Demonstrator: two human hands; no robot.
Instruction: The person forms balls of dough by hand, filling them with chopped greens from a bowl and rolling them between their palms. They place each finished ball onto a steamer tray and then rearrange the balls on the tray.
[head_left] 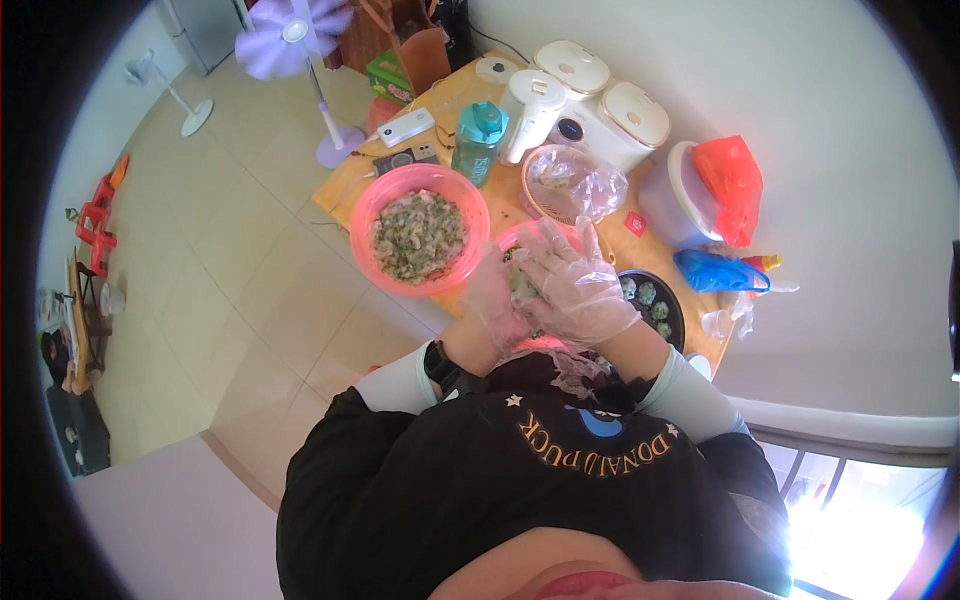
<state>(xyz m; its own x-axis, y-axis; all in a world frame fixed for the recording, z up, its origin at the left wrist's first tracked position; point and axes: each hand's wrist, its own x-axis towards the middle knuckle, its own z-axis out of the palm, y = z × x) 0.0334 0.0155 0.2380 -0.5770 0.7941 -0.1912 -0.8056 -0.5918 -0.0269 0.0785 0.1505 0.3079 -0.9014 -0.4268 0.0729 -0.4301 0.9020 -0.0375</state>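
Both my hands wear clear plastic gloves and meet over a pink bowl (548, 343), mostly hidden beneath them. My left hand (493, 303) is cupped, partly blurred, around a pale green lump (522, 287). Flat fingers stretch out on my right hand (580, 285), which lies across the lump's right side. To the left, a larger pink bowl (364, 250) holds a chopped green and white mixture (418, 236). Right of my hands, a dark round tray (677, 312) carries several greenish balls (646, 293), partly covered by my right forearm.
Behind the bowls stand a teal bottle (474, 150), a white kettle (533, 110), a white double-lidded cooker (620, 130) and a basket lined with plastic (573, 182). A white bucket (680, 200) with a red bag (728, 185) is at right, near a blue bag (715, 272). A purple fan (322, 105) stands beyond.
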